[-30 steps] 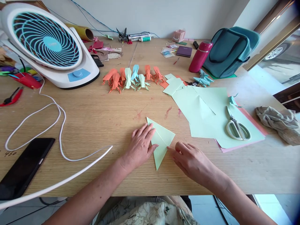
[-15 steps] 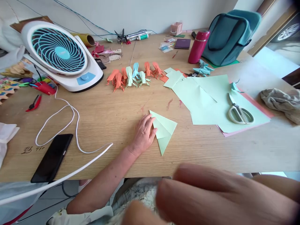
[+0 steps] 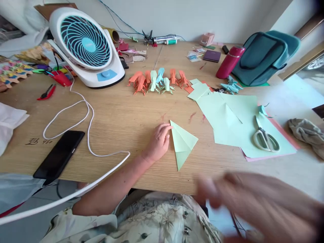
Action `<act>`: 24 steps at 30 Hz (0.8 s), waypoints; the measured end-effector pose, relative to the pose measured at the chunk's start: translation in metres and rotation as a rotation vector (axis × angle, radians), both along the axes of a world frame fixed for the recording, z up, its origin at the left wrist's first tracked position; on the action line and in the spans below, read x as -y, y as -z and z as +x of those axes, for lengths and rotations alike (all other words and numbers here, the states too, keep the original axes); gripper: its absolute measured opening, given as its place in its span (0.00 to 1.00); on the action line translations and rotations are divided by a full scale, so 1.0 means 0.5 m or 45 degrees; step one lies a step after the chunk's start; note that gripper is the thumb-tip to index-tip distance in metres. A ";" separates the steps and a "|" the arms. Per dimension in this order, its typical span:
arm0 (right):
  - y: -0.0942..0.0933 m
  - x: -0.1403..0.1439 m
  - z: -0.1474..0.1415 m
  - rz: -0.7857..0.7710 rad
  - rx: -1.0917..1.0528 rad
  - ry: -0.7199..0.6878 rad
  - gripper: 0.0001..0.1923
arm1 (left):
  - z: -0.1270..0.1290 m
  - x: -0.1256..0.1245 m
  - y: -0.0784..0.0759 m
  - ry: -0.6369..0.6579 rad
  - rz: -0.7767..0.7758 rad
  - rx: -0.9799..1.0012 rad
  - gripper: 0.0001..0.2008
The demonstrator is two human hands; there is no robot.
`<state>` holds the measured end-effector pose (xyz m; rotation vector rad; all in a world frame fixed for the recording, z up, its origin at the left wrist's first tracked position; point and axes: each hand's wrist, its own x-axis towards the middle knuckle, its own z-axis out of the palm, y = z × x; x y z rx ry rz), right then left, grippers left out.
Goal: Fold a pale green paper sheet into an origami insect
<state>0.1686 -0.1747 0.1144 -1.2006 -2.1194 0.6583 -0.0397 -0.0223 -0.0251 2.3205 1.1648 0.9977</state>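
Note:
A light green sheet of folded paper [image 3: 183, 140], with crease lines across it, lies on the table in front of me. My left hand [image 3: 157, 143] rests at its left edge, fingers curled, the index fingertip on the paper close to its upper corner. Large and smeared by motion, my right hand [image 3: 255, 202] hangs close to the camera at the lower right, away from the paper. Whether its fingers hold anything cannot be made out.
Orange, green and blue folded paper figures [image 3: 153, 81] stand farther back. Green sheets [image 3: 227, 131] with scissors [image 3: 265, 140] lie to the right. A fan [image 3: 87, 44], a phone [image 3: 59, 155] and a white cable [image 3: 108, 155] are left; a pink bottle [image 3: 230, 62] and teal bag [image 3: 263, 60] are back right.
The view has shifted, so the table things appear farther right. My right hand has moved rightward, away from the lower middle. My left hand stays by the paper, with less of its fingers over it.

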 end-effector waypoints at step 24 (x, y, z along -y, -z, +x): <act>0.257 0.054 0.005 0.428 0.357 -0.141 0.21 | -0.015 -0.016 -0.015 -0.100 0.052 0.163 0.13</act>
